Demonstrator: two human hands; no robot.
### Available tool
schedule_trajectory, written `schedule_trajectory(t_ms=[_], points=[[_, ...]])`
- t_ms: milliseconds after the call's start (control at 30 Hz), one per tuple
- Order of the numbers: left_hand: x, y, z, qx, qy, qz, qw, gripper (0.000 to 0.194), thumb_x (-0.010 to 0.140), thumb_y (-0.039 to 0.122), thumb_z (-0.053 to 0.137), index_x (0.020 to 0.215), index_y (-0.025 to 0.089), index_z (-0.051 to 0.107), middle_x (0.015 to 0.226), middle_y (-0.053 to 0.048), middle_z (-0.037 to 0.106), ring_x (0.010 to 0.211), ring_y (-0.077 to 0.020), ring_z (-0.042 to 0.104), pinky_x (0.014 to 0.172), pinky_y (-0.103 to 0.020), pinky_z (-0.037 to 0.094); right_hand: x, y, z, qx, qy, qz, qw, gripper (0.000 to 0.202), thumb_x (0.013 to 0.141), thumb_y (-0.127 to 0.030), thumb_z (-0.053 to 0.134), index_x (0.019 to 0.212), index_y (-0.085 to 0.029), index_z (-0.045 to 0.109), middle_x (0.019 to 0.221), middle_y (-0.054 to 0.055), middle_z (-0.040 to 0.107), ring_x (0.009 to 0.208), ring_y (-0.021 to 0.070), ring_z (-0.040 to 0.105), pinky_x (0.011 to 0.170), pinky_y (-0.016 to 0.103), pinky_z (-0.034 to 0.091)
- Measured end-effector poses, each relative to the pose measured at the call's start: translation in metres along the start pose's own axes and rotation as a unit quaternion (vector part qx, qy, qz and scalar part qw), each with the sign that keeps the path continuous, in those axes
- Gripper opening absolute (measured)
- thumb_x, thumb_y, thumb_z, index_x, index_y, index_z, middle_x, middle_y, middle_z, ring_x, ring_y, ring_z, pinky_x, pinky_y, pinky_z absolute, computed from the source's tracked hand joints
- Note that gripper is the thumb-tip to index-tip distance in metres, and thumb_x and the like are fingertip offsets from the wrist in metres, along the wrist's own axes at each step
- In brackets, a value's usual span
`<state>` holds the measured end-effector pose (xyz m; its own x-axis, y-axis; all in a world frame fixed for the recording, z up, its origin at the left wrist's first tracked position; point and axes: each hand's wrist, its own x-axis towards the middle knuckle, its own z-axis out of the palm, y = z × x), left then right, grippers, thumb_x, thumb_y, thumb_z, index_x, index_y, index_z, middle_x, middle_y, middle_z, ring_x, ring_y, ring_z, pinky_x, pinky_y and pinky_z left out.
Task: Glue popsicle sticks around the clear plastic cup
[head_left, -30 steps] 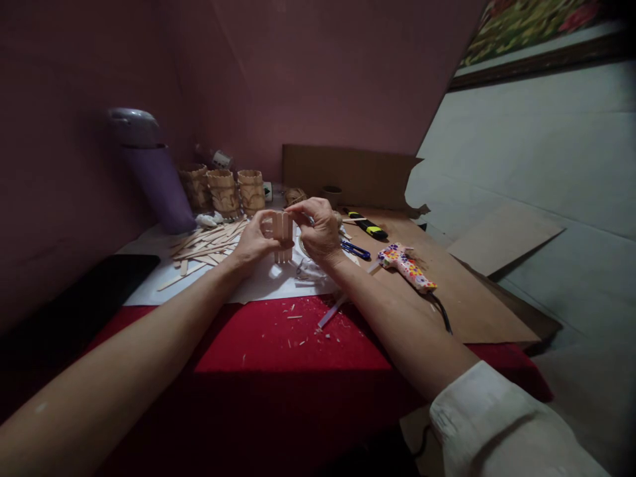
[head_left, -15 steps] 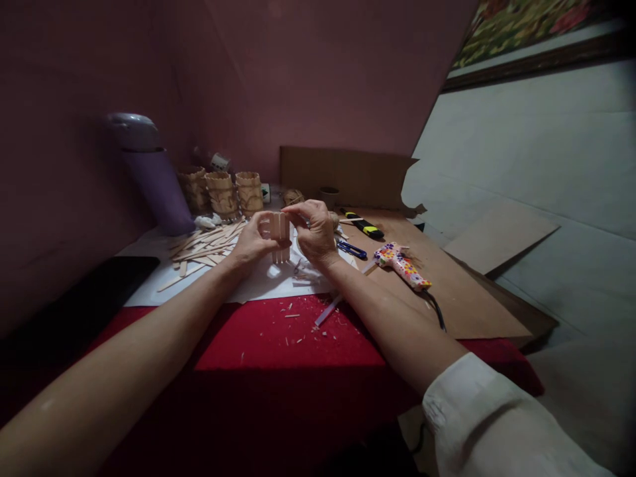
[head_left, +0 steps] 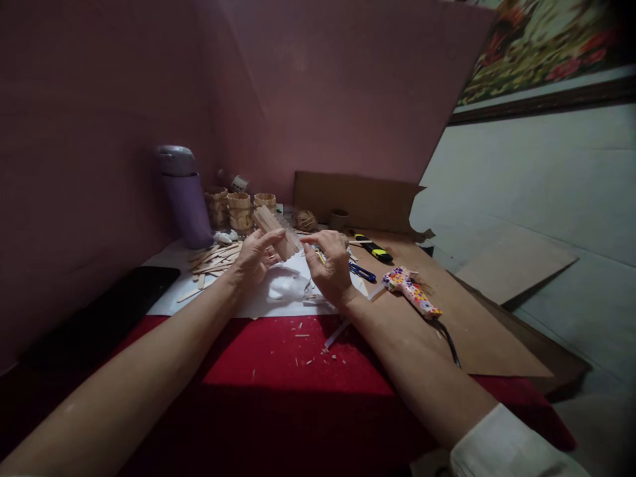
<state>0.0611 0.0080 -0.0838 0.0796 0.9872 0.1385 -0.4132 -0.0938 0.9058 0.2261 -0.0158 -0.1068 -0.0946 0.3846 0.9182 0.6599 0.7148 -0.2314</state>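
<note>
My left hand [head_left: 257, 257] is closed around a clear plastic cup [head_left: 288, 233] partly covered with wooden craft sticks [head_left: 269, 225]. The cup is tilted, with its stick-covered side toward the upper left. At its right end, my right hand [head_left: 328, 260] has thumb and index finger drawn together, the fingertips at or very near the cup's edge. Whether anything small is between them cannot be made out. Below the hands, crumpled clear plastic [head_left: 285, 288] lies on white paper [head_left: 253, 306]. A heap of loose craft sticks [head_left: 216, 258] lies left of my left hand.
A floral glue gun [head_left: 411, 291] lies on cardboard [head_left: 477, 338] at right, near a blue cutter [head_left: 362, 272] and a black-yellow cutter [head_left: 375, 250]. Behind are stick-covered cups [head_left: 240, 213], twine [head_left: 305, 220] and a purple bottle [head_left: 189, 205]. Scraps dot the red cloth [head_left: 278, 358].
The cup has gone from upright to tilted toward the upper left. My right fingers have moved from the top of the sticks to the cup's right end. The camera view has shifted.
</note>
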Motion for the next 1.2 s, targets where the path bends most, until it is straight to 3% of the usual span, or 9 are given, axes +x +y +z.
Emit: schedule_trajectory(t_ms=[233, 433, 867, 1100, 1200], points=[[-0.0006, -0.0012, 0.0, -0.033, -0.018, -0.002, 0.999, 0.047, 0.055, 0.034, 0.091, 0.089, 0.019, 0.061, 0.079, 0.0, 0.069, 0.072, -0.0164, 0.065, 0.071, -0.032, 0.052, -0.001, -0.002, 0.0004, -0.028, -0.012, -0.02, 0.999, 0.017, 0.093, -0.028, 0.063, 0.103, -0.024, 0.076, 0.096, 0.007, 0.068, 0.097, 0.0272, 0.059, 0.09, 0.046, 0.045], [-0.0024, -0.0026, 0.0, -0.025, -0.033, -0.001, 0.999, 0.046, 0.058, 0.037, 0.091, 0.088, 0.021, 0.06, 0.079, -0.002, 0.07, 0.077, -0.021, 0.068, 0.071, -0.035, 0.054, -0.0029, -0.0041, 0.0011, -0.027, -0.017, -0.014, 0.999, 0.016, 0.088, -0.034, 0.071, 0.102, -0.026, 0.076, 0.096, 0.007, 0.066, 0.1, 0.0278, 0.057, 0.092, 0.047, 0.047], [-0.0059, -0.0053, 0.0023, -0.061, -0.04, -0.008, 0.997, 0.046, 0.058, 0.03, 0.092, 0.09, 0.021, 0.061, 0.089, -0.003, 0.069, 0.081, -0.018, 0.065, 0.071, -0.032, 0.053, -0.0053, -0.0061, 0.0052, -0.045, -0.007, -0.002, 0.999, 0.006, 0.088, -0.027, 0.071, 0.093, -0.026, 0.074, 0.096, 0.006, 0.066, 0.099, 0.0274, 0.057, 0.092, 0.046, 0.045], [-0.0013, -0.006, -0.0017, -0.048, -0.039, -0.022, 0.998, 0.038, 0.063, 0.034, 0.089, 0.09, 0.022, 0.064, 0.096, -0.006, 0.072, 0.083, -0.0205, 0.066, 0.072, -0.036, 0.055, -0.004, -0.0037, 0.0018, -0.024, -0.013, -0.01, 1.0, 0.024, 0.088, -0.027, 0.071, 0.112, -0.028, 0.074, 0.102, 0.007, 0.068, 0.101, 0.0279, 0.059, 0.093, 0.048, 0.047], [-0.0009, -0.0055, -0.0009, -0.069, -0.029, -0.035, 0.997, 0.037, 0.06, 0.031, 0.091, 0.085, 0.022, 0.065, 0.089, -0.005, 0.071, 0.08, -0.021, 0.065, 0.07, -0.037, 0.056, -0.0028, -0.0015, -0.0018, 0.007, -0.011, -0.017, 1.0, 0.024, 0.09, -0.024, 0.07, 0.113, -0.026, 0.074, 0.103, 0.007, 0.069, 0.102, 0.0276, 0.06, 0.094, 0.048, 0.048]])
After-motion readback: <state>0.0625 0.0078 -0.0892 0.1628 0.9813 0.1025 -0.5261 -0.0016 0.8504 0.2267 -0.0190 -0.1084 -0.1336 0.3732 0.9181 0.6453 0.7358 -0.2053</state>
